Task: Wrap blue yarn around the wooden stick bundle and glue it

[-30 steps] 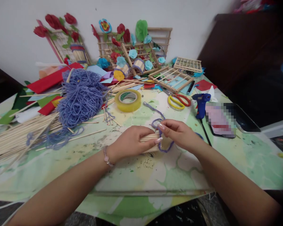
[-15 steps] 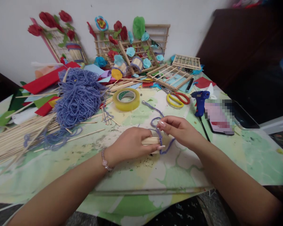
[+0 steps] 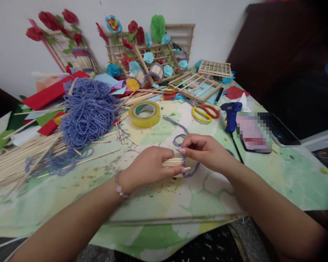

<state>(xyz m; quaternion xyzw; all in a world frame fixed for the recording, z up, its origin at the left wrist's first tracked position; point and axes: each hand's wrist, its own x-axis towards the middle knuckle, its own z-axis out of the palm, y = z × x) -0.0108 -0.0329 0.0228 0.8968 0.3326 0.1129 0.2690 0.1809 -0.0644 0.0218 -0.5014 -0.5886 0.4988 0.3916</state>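
My left hand (image 3: 153, 165) is closed around a short row of pale wooden sticks (image 3: 172, 162), its thumb lying along the near side. Across the right end of the sticks runs a purple yarn strand (image 3: 191, 174), which loops toward me and back under my other hand. My right hand (image 3: 203, 151) pinches the yarn just above that end, thumb against curled fingers. Beyond the hands, the yarn's loose tail (image 3: 175, 123) curls over the table. The far side of the sticks is hidden by my left hand.
A heap of purple yarn (image 3: 89, 112) and long wooden sticks (image 3: 22, 160) lie at left. Clear tape (image 3: 144, 114), scissors (image 3: 205, 112), a blue glue gun (image 3: 231, 116) and a phone (image 3: 254, 134) sit beyond my hands. Stick frames (image 3: 149, 51) with paper flowers lean against the wall.
My right hand has shifted slightly left, closer to the stick ends, with the yarn between its fingers. My left hand keeps its hold on the sticks. The whole view has moved slightly.
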